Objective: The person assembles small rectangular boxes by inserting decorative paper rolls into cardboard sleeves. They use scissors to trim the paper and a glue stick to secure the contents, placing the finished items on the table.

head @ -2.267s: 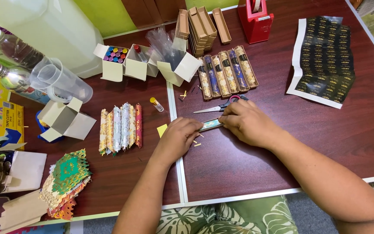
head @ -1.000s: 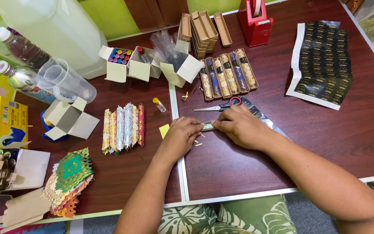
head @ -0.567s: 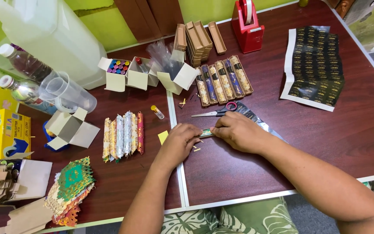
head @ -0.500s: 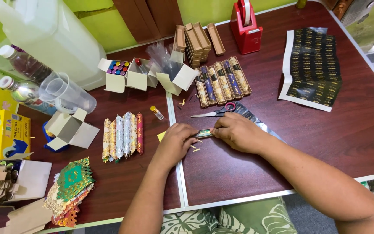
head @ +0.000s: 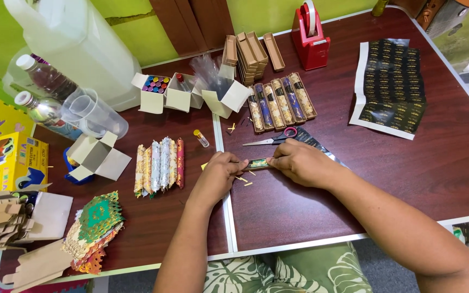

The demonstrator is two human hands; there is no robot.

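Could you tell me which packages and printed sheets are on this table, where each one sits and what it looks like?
Yellow carton: far left edge, rectangular, colourful picture.
Open white boxes: top centre, small cubes, one with coloured caps.
Filled brown trays: above the scissors, a row of narrow patterned rolls.
Black label sheet: upper right, rectangular, gold print, white border.
Narrow wrapped box: centre, held between left hand and right hand, dark with gold.

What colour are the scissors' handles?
Red, on the scissors lying just beyond the hands; seen in the head view.
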